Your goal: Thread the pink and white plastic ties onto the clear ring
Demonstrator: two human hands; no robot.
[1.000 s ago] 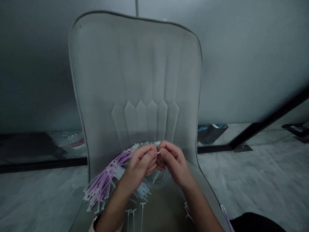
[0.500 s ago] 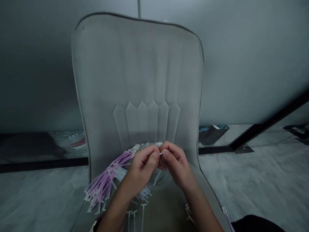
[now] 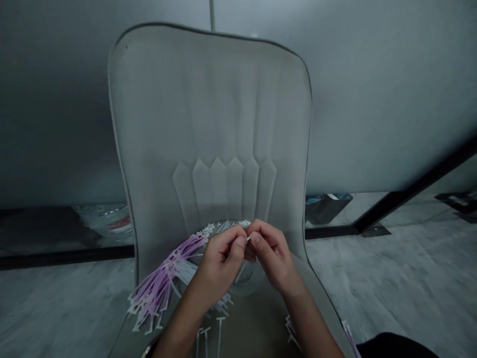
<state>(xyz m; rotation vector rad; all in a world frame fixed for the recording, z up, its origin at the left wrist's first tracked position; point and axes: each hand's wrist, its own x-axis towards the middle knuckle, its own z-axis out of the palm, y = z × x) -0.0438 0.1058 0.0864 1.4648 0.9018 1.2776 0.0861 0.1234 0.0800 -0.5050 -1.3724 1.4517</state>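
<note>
Over the seat of a grey chair point(image 3: 212, 109), my left hand point(image 3: 224, 253) and my right hand point(image 3: 271, 253) meet fingertip to fingertip. Both are closed in a pinch on a small white strip point(image 3: 248, 238), most of it hidden by the fingers. Left of my left hand lies a bundle of purple sticks point(image 3: 162, 283) with white ends, and pale white sticks point(image 3: 185, 270) spread beside it. Beneath the hands is a round clear dish point(image 3: 248, 286) with a thin white stick in it. A few T-ended white sticks point(image 3: 219, 333) lie near the front of the seat.
More white pieces point(image 3: 291, 330) lie by my right forearm, and purple sticks point(image 3: 350, 338) show at the seat's right edge. Behind the chair are a glass panel, a black frame bar point(image 3: 413, 191), a dark bag point(image 3: 330, 206) and clear plastic wrapping point(image 3: 112, 221).
The view has shifted slightly. Both hands stay pinched together, and the white strip between them now looks straighter and tilted.
</note>
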